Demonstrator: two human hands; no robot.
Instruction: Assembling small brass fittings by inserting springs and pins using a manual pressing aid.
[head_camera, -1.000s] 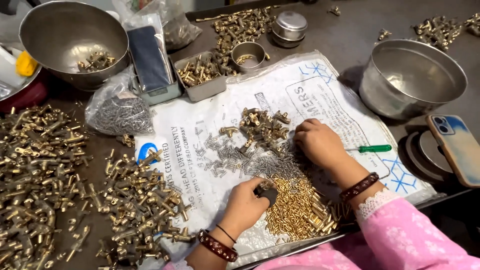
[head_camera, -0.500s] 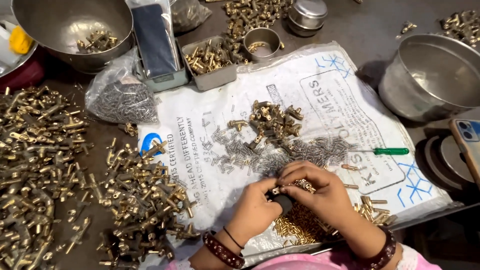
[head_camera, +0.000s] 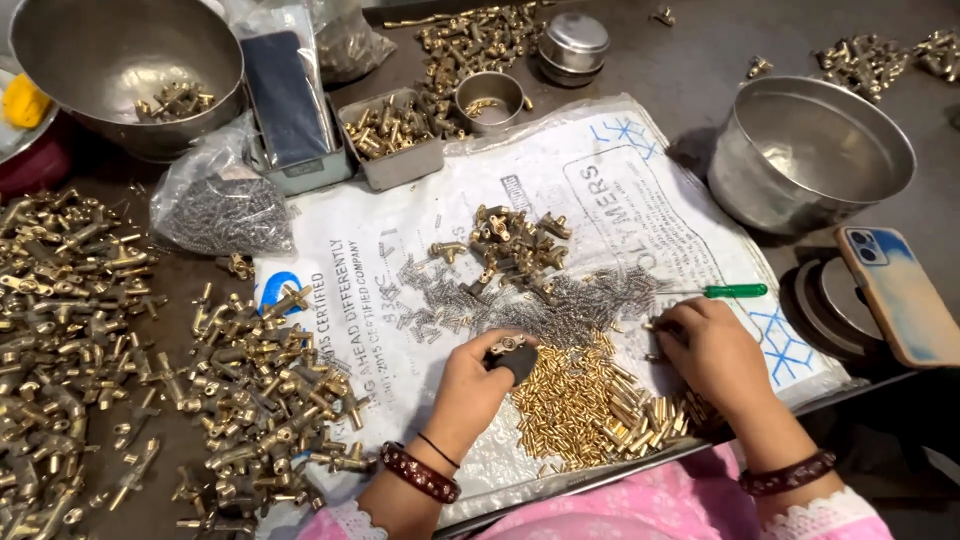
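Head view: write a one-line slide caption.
Left hand holds a small black part; right hand reaches among brass pins and springs on printed sack.

We see everything through a single camera worn on the head, looking steeply down and slightly forward over our own forearms onto the worktable (head_camera: 690, 60). It sits close enough that the white printed sack (head_camera: 560, 170) fills the middle of the frame. Our left hand (head_camera: 470, 385) and right hand (head_camera: 715, 355) enter from the bottom edge. With one view only, no second view overlaps it.
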